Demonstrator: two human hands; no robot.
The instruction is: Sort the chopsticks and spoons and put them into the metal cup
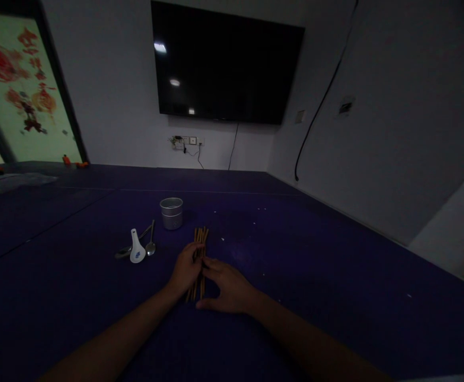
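A bundle of several wooden chopsticks (201, 235) lies on the dark purple tabletop (295, 254), pointing away from me. Around its middle my left hand (186, 268) is closed, with thumb and fingers on the sticks. From the other side my right hand (232, 287) touches the bundle with its fingertips, its thumb spread apart nearer to me. Beyond the left hand stands a grey metal cup (172, 216), upright. To the left lie a white ceramic spoon (137, 251), a small metal spoon (150, 248) and another metal utensil (122, 253), partly hidden beneath the ceramic spoon.
Small white scraps (223, 239) are scattered on the tabletop. Clear plastic sheeting (15, 183) lies at the far left, with small orange items (81, 165) behind it. A television (228, 63) hangs on the back wall, and a black cable (323, 101) runs down the right wall.
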